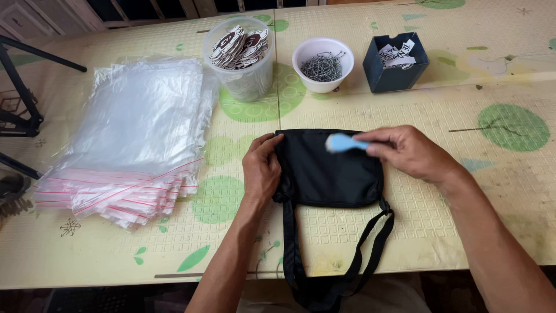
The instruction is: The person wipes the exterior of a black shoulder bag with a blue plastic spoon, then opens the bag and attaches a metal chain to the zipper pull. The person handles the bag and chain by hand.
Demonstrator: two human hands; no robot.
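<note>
A small black fabric bag [330, 174] lies flat on the table near its front edge, its black strap [347, 272] hanging over the edge toward me. My left hand [260, 168] presses on the bag's left side with fingers curled over its upper left corner. My right hand [405, 152] hovers over the bag's upper right part, pinching a small light-blue object [341, 142] that is blurred, so its kind is unclear.
A thick stack of clear zip bags with red seal lines [133, 139] lies at the left. Behind the bag stand a clear tub of round tags [240, 55], a white bowl of small metal pins [322, 64] and a dark blue box of paper tags [397, 61]. The table wears a yellow patterned cover [463, 232].
</note>
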